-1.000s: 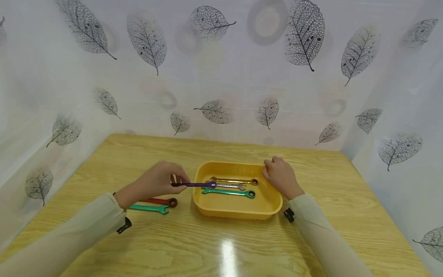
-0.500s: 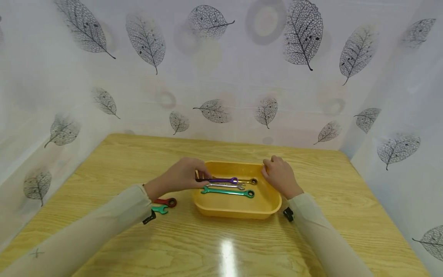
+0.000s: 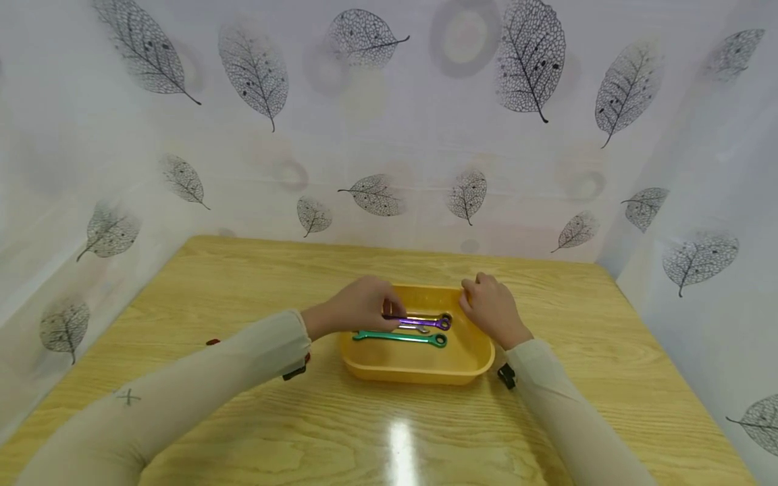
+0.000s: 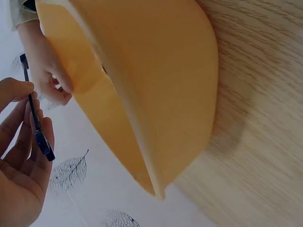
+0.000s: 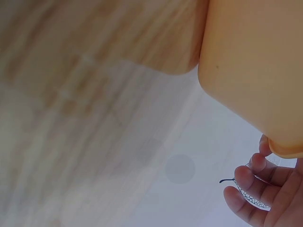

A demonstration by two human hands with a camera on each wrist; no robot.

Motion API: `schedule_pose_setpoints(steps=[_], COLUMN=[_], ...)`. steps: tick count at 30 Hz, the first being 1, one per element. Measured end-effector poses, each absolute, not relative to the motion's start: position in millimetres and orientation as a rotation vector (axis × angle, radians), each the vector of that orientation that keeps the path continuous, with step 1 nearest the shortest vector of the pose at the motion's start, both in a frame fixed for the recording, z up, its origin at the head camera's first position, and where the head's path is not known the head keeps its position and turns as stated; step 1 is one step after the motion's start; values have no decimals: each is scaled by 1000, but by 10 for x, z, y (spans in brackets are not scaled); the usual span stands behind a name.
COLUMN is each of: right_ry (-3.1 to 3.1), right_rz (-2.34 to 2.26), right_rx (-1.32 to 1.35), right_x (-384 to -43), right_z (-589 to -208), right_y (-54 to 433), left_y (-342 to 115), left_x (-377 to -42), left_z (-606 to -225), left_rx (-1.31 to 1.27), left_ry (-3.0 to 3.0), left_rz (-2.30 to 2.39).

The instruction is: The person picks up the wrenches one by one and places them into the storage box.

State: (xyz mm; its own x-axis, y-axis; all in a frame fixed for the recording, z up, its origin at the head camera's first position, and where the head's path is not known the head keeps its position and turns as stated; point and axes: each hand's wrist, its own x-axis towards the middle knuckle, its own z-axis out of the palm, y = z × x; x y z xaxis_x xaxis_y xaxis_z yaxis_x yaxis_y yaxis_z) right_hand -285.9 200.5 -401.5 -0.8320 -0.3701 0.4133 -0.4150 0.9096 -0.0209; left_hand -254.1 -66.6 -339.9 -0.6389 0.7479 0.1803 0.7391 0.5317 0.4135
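Observation:
My left hand (image 3: 360, 308) pinches a purple combination wrench (image 3: 428, 323) between thumb and fingers, above the inside of a yellow plastic tray (image 3: 419, 373). In the left wrist view, this wrench (image 4: 36, 120) looks dark and is held near its middle. Inside the tray lie a green wrench (image 3: 401, 337), a silver wrench (image 3: 421, 329) and a gold wrench (image 3: 434, 316); the last two are partly hidden by the hand and the purple wrench. My right hand (image 3: 495, 312) grips the tray's right rear rim, its fingers (image 5: 251, 184) curled beside the wall.
Left of the tray, a red wrench end (image 3: 213, 341) shows past the left sleeve (image 3: 213, 385), which hides most of what lies there. The wooden table (image 3: 486, 439) meets a leaf-patterned curtain (image 3: 401, 135) at the back and sides.
My left hand has carried the purple wrench rightward, from the tray's left edge to over the wrenches inside. Its sleeve now covers the green wrench on the table. My right hand stays put.

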Motion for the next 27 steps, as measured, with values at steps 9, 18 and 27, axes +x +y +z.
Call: schedule_pose_setpoints(steps=[9, 18, 27], right_ry=[-2656, -2661, -2668], right_rz=[165, 144, 144], right_rx=[583, 574, 573], right_x=[-2848, -2850, -2849], right_z=[-3990, -3995, -4001], right_y=[2003, 2008, 2009], left_y=[-396, -176, -26], left_x=[-2605, -2694, -2790], left_z=[-3362, -3341, -3438], left_rx=[1370, 1335, 1298], left_ry=[2666, 2613, 2582], left_rz=[572, 488, 373])
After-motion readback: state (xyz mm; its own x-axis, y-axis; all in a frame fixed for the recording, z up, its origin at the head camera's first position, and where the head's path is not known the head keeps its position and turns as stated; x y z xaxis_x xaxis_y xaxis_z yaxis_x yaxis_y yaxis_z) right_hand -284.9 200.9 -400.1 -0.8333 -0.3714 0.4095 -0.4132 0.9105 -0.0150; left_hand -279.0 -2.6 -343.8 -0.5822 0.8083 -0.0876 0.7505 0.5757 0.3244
